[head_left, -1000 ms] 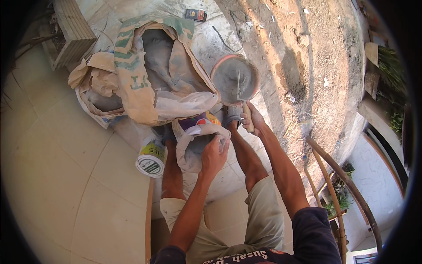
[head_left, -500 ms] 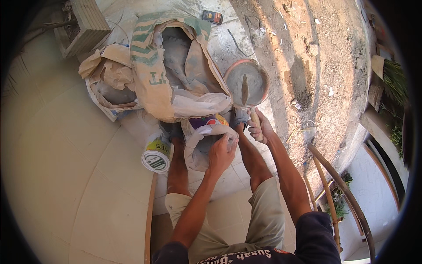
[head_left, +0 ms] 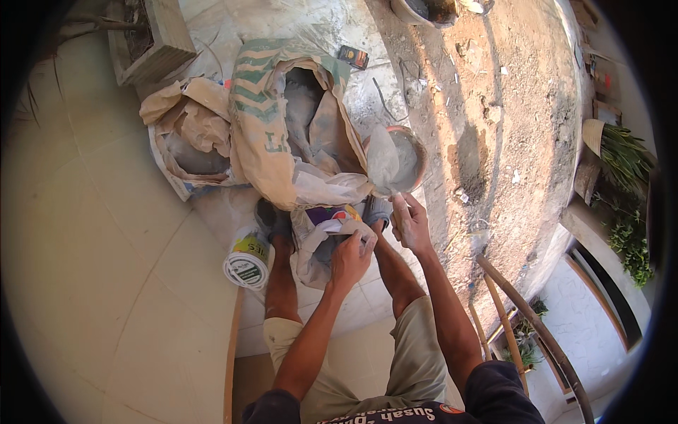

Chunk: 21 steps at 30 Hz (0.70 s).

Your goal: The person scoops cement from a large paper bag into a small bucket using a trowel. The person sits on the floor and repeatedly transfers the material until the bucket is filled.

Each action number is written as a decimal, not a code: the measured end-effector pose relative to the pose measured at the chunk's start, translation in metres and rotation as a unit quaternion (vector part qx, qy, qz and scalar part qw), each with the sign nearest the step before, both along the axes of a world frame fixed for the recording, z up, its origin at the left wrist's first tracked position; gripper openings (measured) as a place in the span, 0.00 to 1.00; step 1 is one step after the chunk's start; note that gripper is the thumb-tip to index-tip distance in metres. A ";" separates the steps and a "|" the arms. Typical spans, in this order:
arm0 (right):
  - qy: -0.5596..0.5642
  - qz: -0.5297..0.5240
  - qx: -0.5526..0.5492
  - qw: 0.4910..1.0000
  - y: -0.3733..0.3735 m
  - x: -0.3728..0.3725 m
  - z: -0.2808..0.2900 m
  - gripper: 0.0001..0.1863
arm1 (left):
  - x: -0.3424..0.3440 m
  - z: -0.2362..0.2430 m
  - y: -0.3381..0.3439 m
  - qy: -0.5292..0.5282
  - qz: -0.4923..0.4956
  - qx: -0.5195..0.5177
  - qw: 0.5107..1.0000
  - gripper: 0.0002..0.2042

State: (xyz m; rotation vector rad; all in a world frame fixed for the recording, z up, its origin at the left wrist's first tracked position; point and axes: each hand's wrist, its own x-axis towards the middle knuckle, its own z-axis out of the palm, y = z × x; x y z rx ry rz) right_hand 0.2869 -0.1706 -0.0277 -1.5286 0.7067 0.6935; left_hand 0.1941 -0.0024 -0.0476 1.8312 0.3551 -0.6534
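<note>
My right hand [head_left: 412,225] is closed round the handle of a trowel [head_left: 382,155], whose pale, powder-coated blade lies over the near left part of a round bowl. Grey cement powder fills much of this reddish-rimmed bowl [head_left: 424,164]. My left hand [head_left: 351,258] grips the rolled rim of a small sack [head_left: 308,261] standing between my legs, with grey powder inside. Beyond it, a large torn brown paper cement sack [head_left: 261,138] with green markings lies open, showing grey powder. The trowel's handle is mostly hidden in my fingers.
Left of the large sack is another opened paper sack [head_left: 169,145]. A white and green bucket [head_left: 247,260] lies near my left foot. A small dark box [head_left: 353,57] sits beyond the bowl. Bare soil [head_left: 494,134] stretches to the right, and a curved pole [head_left: 537,321] stands near my right arm.
The trowel blade has turned from edge-on to broad face over the bowl, and my right hand has shifted slightly. My left hand still holds the small sack's rim. The whole view has shifted.
</note>
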 end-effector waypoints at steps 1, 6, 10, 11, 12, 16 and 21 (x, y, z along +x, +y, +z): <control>-0.023 0.028 -0.024 0.999 0.004 0.007 0.000 0.21 | -0.001 -0.001 0.000 -0.004 0.006 -0.004 1.000 0.18; -0.098 0.071 -0.088 0.989 0.027 0.018 -0.012 0.21 | 0.000 -0.005 0.011 0.040 0.005 -0.015 0.999 0.19; -0.092 0.060 -0.082 0.991 0.038 0.015 -0.017 0.20 | 0.005 -0.001 0.016 0.053 0.007 -0.014 0.998 0.16; -0.087 0.060 -0.081 0.991 0.039 0.014 -0.017 0.20 | 0.006 0.000 0.017 0.054 0.006 -0.012 0.998 0.16; -0.083 0.061 -0.081 0.991 0.039 0.013 -0.018 0.21 | 0.007 0.000 0.017 0.056 0.005 -0.010 0.998 0.16; -0.082 0.054 -0.079 0.992 0.039 0.014 -0.018 0.21 | 0.014 0.004 0.020 0.087 -0.016 -0.013 0.996 0.17; -0.077 0.045 -0.084 0.992 0.040 0.020 -0.018 0.21 | 0.014 0.003 0.019 0.090 -0.012 -0.013 0.996 0.18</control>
